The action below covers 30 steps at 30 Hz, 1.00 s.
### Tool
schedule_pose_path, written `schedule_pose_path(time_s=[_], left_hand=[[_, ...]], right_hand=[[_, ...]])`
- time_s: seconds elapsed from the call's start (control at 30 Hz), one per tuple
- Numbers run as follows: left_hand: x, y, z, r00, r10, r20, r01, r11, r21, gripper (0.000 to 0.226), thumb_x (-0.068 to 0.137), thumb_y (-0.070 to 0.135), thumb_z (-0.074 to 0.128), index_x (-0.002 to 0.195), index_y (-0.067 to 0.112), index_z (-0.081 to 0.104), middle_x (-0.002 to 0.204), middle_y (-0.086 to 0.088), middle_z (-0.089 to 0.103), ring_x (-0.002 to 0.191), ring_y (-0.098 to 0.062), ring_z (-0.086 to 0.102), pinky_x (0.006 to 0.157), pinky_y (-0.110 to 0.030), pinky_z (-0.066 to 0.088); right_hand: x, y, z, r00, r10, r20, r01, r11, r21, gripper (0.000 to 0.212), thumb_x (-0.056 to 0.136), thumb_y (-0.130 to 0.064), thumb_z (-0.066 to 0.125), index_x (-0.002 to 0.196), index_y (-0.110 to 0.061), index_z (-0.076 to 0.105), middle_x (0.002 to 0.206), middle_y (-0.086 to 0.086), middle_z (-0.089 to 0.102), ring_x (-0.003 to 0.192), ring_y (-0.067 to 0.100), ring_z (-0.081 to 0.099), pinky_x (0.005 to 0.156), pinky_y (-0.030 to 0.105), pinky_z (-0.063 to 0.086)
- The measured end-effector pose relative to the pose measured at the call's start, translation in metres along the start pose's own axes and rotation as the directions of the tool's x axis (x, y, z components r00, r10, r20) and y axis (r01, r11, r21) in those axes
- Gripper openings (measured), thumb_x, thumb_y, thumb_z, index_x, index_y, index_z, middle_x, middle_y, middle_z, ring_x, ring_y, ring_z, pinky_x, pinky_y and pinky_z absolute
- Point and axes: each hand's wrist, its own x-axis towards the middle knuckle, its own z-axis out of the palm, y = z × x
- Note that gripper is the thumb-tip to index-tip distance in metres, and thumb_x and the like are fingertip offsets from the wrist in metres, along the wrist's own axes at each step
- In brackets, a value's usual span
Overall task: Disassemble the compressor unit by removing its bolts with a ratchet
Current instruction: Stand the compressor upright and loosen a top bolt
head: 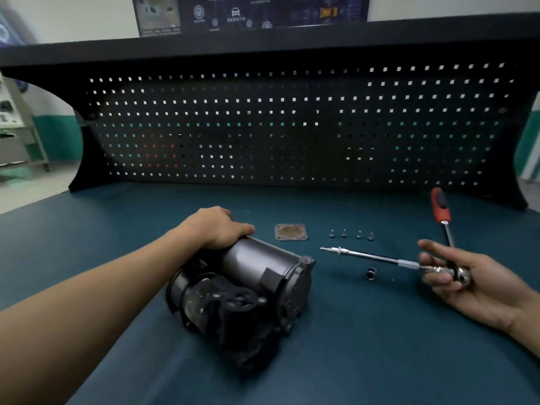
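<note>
The dark grey compressor unit (248,290) lies on its side in the middle of the blue bench top (365,346). My left hand (217,228) rests on its far upper end, fingers curled over the cylinder. My right hand (464,280) holds the ratchet (441,229) at its chrome head, the red and black handle pointing up and away. A long chrome extension bar (371,256) with a bit at its tip sticks out leftward from the head, level above the bench and apart from the compressor.
A square metal cover plate (291,232) lies behind the compressor. Several removed bolts (351,234) stand in a row to its right. A loose socket (371,273) lies below the extension bar. A black pegboard (292,127) walls the back of the bench.
</note>
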Motion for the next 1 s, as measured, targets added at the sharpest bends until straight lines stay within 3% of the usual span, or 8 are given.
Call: schedule_pose_path(time_s=[0.17, 0.27, 0.4, 0.6, 0.77, 0.83, 0.9, 1.0], left_hand=[[0.003, 0.015, 0.009, 0.974, -0.223, -0.04, 0.223, 0.975, -0.01, 0.057, 0.08, 0.064, 0.05, 0.114, 0.02, 0.065, 0.124, -0.007, 0.062, 0.101, -0.031, 0.055, 0.077, -0.034, 0.041], [-0.001, 0.017, 0.012, 0.958, -0.283, -0.049, 0.279, 0.958, -0.072, 0.067, 0.084, 0.065, 0.046, 0.131, 0.019, 0.059, 0.137, -0.009, 0.056, 0.119, -0.034, 0.053, 0.086, -0.038, 0.042], [-0.014, 0.008, 0.013, 0.96, -0.277, -0.032, 0.275, 0.96, -0.06, 0.087, 0.085, 0.08, 0.031, 0.151, 0.023, 0.037, 0.151, -0.01, 0.046, 0.137, -0.036, 0.042, 0.106, -0.044, 0.037], [-0.036, -0.009, 0.01, 0.958, -0.278, -0.071, 0.28, 0.96, 0.015, 0.101, 0.071, 0.093, 0.019, 0.148, 0.03, 0.039, 0.146, -0.01, 0.051, 0.132, -0.038, 0.047, 0.105, -0.046, 0.04], [-0.06, 0.0, -0.008, 0.955, -0.272, -0.116, 0.291, 0.937, 0.196, 0.085, 0.08, 0.087, 0.028, 0.141, 0.031, 0.049, 0.142, -0.009, 0.054, 0.127, -0.034, 0.052, 0.098, -0.043, 0.043], [-0.074, 0.019, -0.022, 0.947, -0.137, -0.29, 0.228, 0.924, 0.308, 0.07, 0.087, 0.075, 0.039, 0.132, 0.024, 0.057, 0.132, -0.009, 0.059, 0.117, -0.034, 0.058, 0.086, -0.042, 0.045], [-0.084, 0.051, -0.029, 0.898, 0.17, -0.405, -0.011, 0.93, 0.366, 0.06, 0.091, 0.069, 0.039, 0.125, 0.023, 0.059, 0.126, -0.005, 0.06, 0.113, -0.032, 0.059, 0.079, -0.041, 0.043], [-0.093, 0.112, -0.023, 0.762, 0.638, -0.11, -0.581, 0.749, 0.319, 0.062, 0.091, 0.067, 0.033, 0.133, 0.028, 0.055, 0.135, 0.005, 0.058, 0.124, -0.023, 0.054, 0.098, -0.04, 0.046]], right_hand=[[-0.009, -0.002, 0.003, 1.0, -0.027, 0.004, 0.027, 1.0, 0.01, 0.015, 0.085, -0.02, 0.057, 0.094, -0.014, 0.069, 0.074, 0.001, 0.058, 0.041, 0.007, 0.039, 0.029, 0.015, 0.028], [-0.014, -0.002, 0.003, 0.998, -0.05, 0.029, 0.049, 0.999, 0.012, 0.014, 0.081, -0.021, 0.062, 0.092, -0.014, 0.068, 0.07, -0.002, 0.055, 0.039, 0.005, 0.037, 0.029, 0.014, 0.024], [-0.016, -0.002, -0.001, 0.998, -0.049, 0.034, 0.048, 0.998, 0.032, 0.017, 0.085, -0.022, 0.056, 0.089, -0.013, 0.069, 0.068, -0.003, 0.054, 0.036, 0.005, 0.036, 0.029, 0.014, 0.022], [-0.013, -0.004, 0.003, 0.998, -0.045, 0.05, 0.043, 0.998, 0.04, 0.017, 0.085, -0.023, 0.055, 0.092, -0.012, 0.065, 0.066, -0.003, 0.054, 0.035, 0.004, 0.035, 0.028, 0.013, 0.022], [-0.013, -0.004, 0.002, 0.997, -0.05, 0.052, 0.047, 0.998, 0.043, 0.015, 0.084, -0.023, 0.055, 0.091, -0.013, 0.063, 0.063, -0.004, 0.051, 0.033, 0.004, 0.035, 0.027, 0.013, 0.021], [-0.014, -0.004, 0.004, 0.997, -0.055, 0.048, 0.053, 0.997, 0.051, 0.014, 0.084, -0.023, 0.056, 0.089, -0.013, 0.063, 0.062, -0.004, 0.05, 0.032, 0.004, 0.034, 0.027, 0.013, 0.02], [-0.015, -0.003, 0.006, 0.997, -0.063, 0.052, 0.059, 0.996, 0.072, 0.012, 0.083, -0.023, 0.056, 0.088, -0.013, 0.063, 0.06, -0.005, 0.049, 0.032, 0.004, 0.034, 0.026, 0.013, 0.02], [-0.016, -0.002, 0.009, 0.993, -0.086, 0.083, 0.075, 0.989, 0.129, 0.012, 0.084, -0.023, 0.055, 0.088, -0.013, 0.062, 0.059, -0.006, 0.05, 0.032, 0.004, 0.035, 0.026, 0.013, 0.02]])
